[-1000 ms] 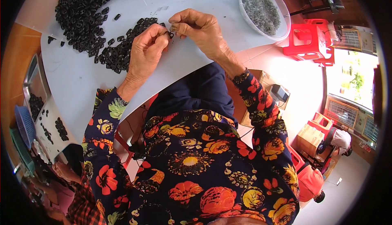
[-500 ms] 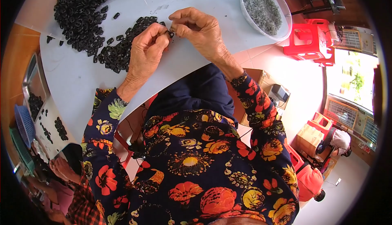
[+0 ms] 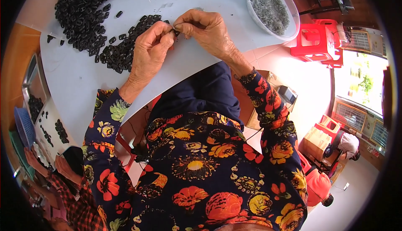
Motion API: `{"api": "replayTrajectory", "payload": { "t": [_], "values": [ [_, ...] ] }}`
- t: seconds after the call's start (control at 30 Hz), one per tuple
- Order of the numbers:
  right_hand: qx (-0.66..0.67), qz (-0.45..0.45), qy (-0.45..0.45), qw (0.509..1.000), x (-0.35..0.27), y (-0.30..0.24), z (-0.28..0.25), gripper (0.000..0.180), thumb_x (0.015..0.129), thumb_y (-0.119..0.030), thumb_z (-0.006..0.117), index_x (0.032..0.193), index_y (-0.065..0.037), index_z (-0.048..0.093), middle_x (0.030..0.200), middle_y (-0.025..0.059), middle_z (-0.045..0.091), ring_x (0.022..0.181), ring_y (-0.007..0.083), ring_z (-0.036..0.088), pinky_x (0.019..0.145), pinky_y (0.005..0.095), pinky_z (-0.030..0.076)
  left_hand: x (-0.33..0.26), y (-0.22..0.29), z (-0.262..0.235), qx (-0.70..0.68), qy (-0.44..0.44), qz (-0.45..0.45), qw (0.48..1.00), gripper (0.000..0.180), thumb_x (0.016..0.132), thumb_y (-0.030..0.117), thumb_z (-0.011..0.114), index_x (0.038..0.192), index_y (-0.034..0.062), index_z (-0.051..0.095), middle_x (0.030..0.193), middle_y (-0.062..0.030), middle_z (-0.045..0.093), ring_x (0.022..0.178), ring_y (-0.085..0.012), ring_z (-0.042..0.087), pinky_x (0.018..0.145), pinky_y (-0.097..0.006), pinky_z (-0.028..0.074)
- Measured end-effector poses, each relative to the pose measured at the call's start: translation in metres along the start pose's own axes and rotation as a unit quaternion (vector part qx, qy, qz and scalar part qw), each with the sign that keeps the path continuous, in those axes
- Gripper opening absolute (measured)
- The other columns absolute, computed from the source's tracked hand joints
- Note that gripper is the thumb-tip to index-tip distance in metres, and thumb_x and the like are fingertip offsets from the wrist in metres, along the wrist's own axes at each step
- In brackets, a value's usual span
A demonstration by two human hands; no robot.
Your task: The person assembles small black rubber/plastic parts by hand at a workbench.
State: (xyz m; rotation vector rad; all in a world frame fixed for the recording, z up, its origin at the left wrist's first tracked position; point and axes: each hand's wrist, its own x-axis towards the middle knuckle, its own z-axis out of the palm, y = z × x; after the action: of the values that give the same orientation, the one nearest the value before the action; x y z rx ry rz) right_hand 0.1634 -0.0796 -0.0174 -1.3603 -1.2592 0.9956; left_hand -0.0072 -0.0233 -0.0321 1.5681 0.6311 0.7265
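My left hand [image 3: 151, 46] pinches a small black rubber-like piece [image 3: 176, 32] between thumb and forefinger, over the front part of the light-blue table. Meeting it from the right, my right hand [image 3: 205, 29] has thumb and forefinger pressed together at that same piece. Whether the right fingers also hold something tiny cannot be made out. Just left of my left hand lies a small heap of black pieces [image 3: 119, 53], flat and rounded with holes. A far bigger pile of the same pieces [image 3: 79, 13] spreads across the table's far left.
A round clear tub [image 3: 268, 11] of small greyish parts stands at the table's right edge. Red stools [image 3: 314, 42] are on the floor beyond. At left, a metal tray [image 3: 35, 82] and blue basket [image 3: 25, 126] sit near a co-worker's hands [image 3: 67, 168].
My right hand has come slightly left and down, its fingertips closing onto the black piece. My left hand stays nearly still. At lower left, the co-worker's hands have shifted.
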Motion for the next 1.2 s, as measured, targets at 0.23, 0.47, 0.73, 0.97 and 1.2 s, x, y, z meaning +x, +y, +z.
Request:
{"api": "replayTrajectory", "payload": {
  "t": [0.23, 0.47, 0.73, 0.97, 1.2],
  "values": [
    [-0.055, -0.024, 0.017, 0.998, 0.0, -0.005, 0.006, 0.014, 0.086, -0.012, 0.066, 0.085, 0.002, 0.065, 0.071, 0.0048, 0.066, 0.064, 0.0093, 0.058, 0.061, 0.0246, 0.049, -0.001, -0.001, -0.002, -0.017, -0.015, -0.013, 1.0, 0.009, 0.088, 0.01, 0.053, 0.086, 0.0016, 0.054, 0.071, 0.0032, 0.05, 0.065, -0.0045, 0.047, 0.062, -0.02, 0.041],
    [-0.027, 0.002, 0.001, 1.0, 0.002, -0.004, 0.0, 0.016, 0.088, -0.014, 0.065, 0.088, 0.002, 0.065, 0.073, 0.0017, 0.063, 0.067, 0.0074, 0.055, 0.062, 0.0234, 0.047, 0.002, 0.002, 0.0, -0.049, -0.001, -0.03, 0.998, 0.009, 0.087, 0.01, 0.054, 0.083, 0.0021, 0.055, 0.069, 0.0034, 0.051, 0.064, -0.0051, 0.049, 0.061, -0.021, 0.041],
    [0.073, 0.005, -0.085, 0.994, 0.004, -0.005, -0.008, 0.011, 0.086, -0.002, 0.062, 0.095, 0.002, 0.067, 0.08, 0.0034, 0.066, 0.075, 0.0084, 0.061, 0.071, 0.0233, 0.052, 0.001, -0.001, 0.0, -0.054, -0.007, -0.041, 0.998, 0.008, 0.086, 0.009, 0.053, 0.08, 0.0034, 0.054, 0.068, 0.0046, 0.049, 0.062, -0.0035, 0.045, 0.058, -0.019, 0.038],
    [0.093, -0.021, -0.039, 0.995, 0.004, 0.005, -0.002, 0.015, 0.085, 0.002, 0.06, 0.099, 0.0, 0.064, 0.083, 0.0038, 0.067, 0.077, 0.0079, 0.062, 0.073, 0.0233, 0.052, 0.0, -0.001, 0.003, -0.025, 0.009, -0.034, 0.999, 0.007, 0.084, 0.005, 0.053, 0.078, 0.0036, 0.052, 0.065, 0.0061, 0.044, 0.06, -0.0021, 0.039, 0.052, -0.019, 0.034],
    [0.004, 0.009, -0.044, 0.999, 0.001, -0.008, -0.001, 0.011, 0.088, -0.001, 0.06, 0.098, 0.001, 0.063, 0.085, 0.0024, 0.065, 0.077, 0.0059, 0.058, 0.072, 0.0206, 0.05, -0.001, -0.001, 0.002, 0.062, 0.022, 0.0, 0.998, 0.007, 0.085, 0.006, 0.053, 0.079, 0.0035, 0.052, 0.066, 0.0064, 0.044, 0.06, -0.0017, 0.038, 0.052, -0.019, 0.033]
  ]
}}
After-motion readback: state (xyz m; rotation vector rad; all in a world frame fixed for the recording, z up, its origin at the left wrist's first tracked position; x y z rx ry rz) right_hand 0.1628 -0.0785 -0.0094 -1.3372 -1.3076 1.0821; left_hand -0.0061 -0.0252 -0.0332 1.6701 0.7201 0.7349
